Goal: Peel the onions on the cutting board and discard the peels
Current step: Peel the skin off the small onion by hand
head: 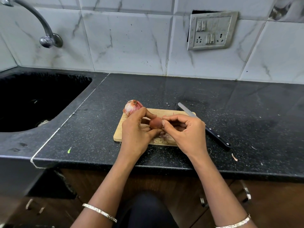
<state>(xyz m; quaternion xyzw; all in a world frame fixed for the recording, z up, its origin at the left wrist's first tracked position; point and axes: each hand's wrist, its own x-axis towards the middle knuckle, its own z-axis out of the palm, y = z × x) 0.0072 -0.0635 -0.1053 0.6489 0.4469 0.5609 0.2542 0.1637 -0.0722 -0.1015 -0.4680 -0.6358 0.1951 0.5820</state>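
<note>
A small wooden cutting board (166,112) lies on the black counter. My left hand (136,130) grips a small brown-skinned onion (155,123) above the board. The fingertips of my right hand (184,130) pinch at the onion's skin on its right side. A second, larger onion (132,107) with pink papery skin sits at the board's far left corner, just behind my left hand. A few peel scraps (164,136) lie on the board under my hands.
A black-handled knife (212,130) lies at the board's right edge, its blade pointing away. A dark sink (32,99) with a metal tap (47,38) is at the left. Small peel bits (234,157) dot the counter. A wall socket (212,30) is behind.
</note>
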